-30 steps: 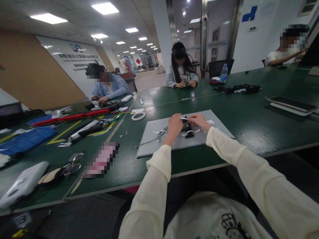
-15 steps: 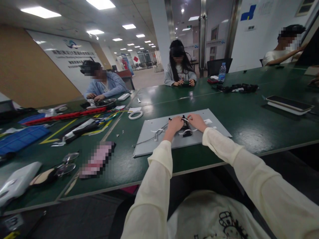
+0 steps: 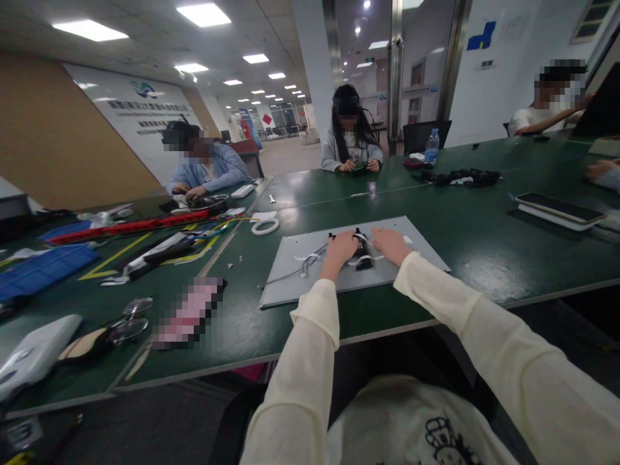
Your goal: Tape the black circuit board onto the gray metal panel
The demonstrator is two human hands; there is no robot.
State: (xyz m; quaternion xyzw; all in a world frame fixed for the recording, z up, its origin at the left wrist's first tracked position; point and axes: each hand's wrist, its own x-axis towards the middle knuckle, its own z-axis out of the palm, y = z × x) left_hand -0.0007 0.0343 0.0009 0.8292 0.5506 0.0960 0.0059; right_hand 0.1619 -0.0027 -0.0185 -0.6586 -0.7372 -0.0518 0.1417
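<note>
Black device [image 3: 364, 252], partly hidden, on a grey board [image 3: 285, 284]; left hand [image 3: 343, 245] over the device's left side, whether gripping cannot be told; right hand [image 3: 391, 245] just beside its right side, fingertips near white strips [image 3: 376, 258], pinch or none cannot be told; grey cable [image 3: 306, 263], on the board, left of the left hand; white ring [image 3: 265, 232], on the green table [image 3: 314, 194].
</note>
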